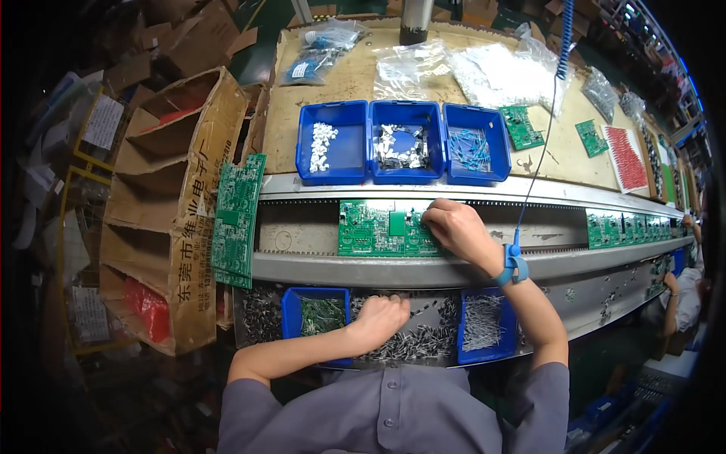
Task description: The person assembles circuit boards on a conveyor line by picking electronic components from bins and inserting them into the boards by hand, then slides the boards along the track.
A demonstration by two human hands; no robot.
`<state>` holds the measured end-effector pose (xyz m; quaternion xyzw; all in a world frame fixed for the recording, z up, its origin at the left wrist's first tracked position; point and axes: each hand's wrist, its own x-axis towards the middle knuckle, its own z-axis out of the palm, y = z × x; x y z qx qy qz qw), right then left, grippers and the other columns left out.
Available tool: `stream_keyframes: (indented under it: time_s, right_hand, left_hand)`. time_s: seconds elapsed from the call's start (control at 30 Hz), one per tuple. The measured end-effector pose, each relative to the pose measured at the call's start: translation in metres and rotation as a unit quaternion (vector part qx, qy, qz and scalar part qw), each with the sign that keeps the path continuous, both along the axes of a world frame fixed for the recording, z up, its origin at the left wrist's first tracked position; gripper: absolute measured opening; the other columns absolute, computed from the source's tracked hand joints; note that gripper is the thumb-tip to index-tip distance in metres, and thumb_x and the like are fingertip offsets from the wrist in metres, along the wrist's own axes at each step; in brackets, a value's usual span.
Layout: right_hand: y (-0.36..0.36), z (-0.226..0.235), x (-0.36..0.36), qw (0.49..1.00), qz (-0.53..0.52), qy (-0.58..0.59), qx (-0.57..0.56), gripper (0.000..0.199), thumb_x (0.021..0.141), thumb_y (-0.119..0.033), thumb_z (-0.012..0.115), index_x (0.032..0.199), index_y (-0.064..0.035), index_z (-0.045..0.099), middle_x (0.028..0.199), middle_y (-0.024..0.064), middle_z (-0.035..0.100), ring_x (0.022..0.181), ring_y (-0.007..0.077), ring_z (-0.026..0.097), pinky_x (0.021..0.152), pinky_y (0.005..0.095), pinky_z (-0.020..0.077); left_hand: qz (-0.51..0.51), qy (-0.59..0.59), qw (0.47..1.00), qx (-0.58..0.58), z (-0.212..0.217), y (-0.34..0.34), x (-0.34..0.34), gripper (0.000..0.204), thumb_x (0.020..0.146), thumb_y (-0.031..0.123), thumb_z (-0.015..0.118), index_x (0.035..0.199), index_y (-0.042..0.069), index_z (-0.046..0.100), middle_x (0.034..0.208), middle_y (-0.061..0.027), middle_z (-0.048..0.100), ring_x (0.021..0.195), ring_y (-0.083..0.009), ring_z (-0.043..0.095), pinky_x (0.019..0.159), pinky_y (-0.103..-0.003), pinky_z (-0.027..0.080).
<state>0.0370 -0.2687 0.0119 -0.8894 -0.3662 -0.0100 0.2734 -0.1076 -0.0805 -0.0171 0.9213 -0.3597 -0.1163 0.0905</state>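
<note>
A green circuit board (374,229) lies on the conveyor rail in front of me. My right hand (456,229) rests on the board's right end, fingers curled down onto it; whether it pinches a small part I cannot tell. A blue strap (513,266) with a coiled blue cord wraps that wrist. My left hand (380,317) is closed in a pile of small dark components (418,340) in the near tray, fingers dug into them.
Near bins hold green-leaded parts (321,315) and grey leads (482,323). Three blue bins (401,141) sit beyond the rail. Green boards (237,219) lean on a cardboard box (178,204) at left. More boards (628,228) and another person's arm (675,295) lie at right.
</note>
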Motion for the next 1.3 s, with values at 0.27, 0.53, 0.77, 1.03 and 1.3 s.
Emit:
stream_keyframes:
  time_s: [0.27,0.53,0.77,1.03,1.3]
  right_hand:
    - [0.001,-0.006,-0.002,0.999,0.004,-0.035,-0.020,0.008,0.074,-0.006,0.062,0.082,-0.0043,0.062,0.079,0.0106,0.058,0.074,0.0296,0.060,0.064,0.0394,0.0498]
    - [0.004,-0.009,-0.011,0.997,-0.067,-0.040,-0.003,0.009,0.077,-0.008,0.063,0.085,-0.0043,0.060,0.079,0.0102,0.056,0.079,0.0288,0.057,0.069,0.0383,0.0484]
    - [0.005,-0.009,-0.016,0.996,-0.073,-0.049,-0.001,0.011,0.077,-0.008,0.064,0.087,-0.0039,0.061,0.079,0.0106,0.056,0.081,0.0285,0.057,0.070,0.0379,0.0482]
    - [0.004,-0.011,-0.005,0.998,-0.062,-0.022,-0.019,0.007,0.076,-0.007,0.062,0.082,-0.0025,0.061,0.079,0.0110,0.056,0.080,0.0295,0.056,0.070,0.0384,0.0479]
    - [0.011,0.032,-0.065,0.996,0.052,0.027,-0.061,0.009,0.074,-0.004,0.054,0.082,-0.0042,0.052,0.075,0.0133,0.054,0.070,0.0318,0.058,0.058,0.0397,0.0481]
  left_hand:
    - [-0.028,0.036,0.999,-0.024,0.012,0.000,0.004,0.014,0.068,0.002,0.060,0.081,0.002,0.055,0.078,-0.0117,0.061,0.073,-0.0258,0.065,0.061,-0.038,0.051]
    - [-0.027,0.119,0.987,-0.104,0.031,0.011,0.008,0.015,0.071,0.001,0.059,0.086,0.002,0.056,0.083,-0.0140,0.058,0.082,-0.0315,0.062,0.069,-0.041,0.050]
    - [0.019,0.134,0.974,-0.181,0.053,0.031,0.023,0.015,0.073,0.004,0.065,0.083,0.001,0.055,0.079,-0.0137,0.058,0.079,-0.0328,0.061,0.068,-0.041,0.049]
    - [0.130,0.073,0.939,-0.311,0.054,0.062,0.055,0.011,0.077,-0.001,0.062,0.088,0.000,0.061,0.084,-0.0155,0.060,0.080,-0.0342,0.061,0.070,-0.040,0.050]
    - [0.187,-0.079,0.928,-0.312,0.032,0.079,0.087,0.010,0.075,-0.005,0.063,0.084,-0.002,0.061,0.086,-0.0131,0.060,0.083,-0.0306,0.061,0.072,-0.037,0.049]
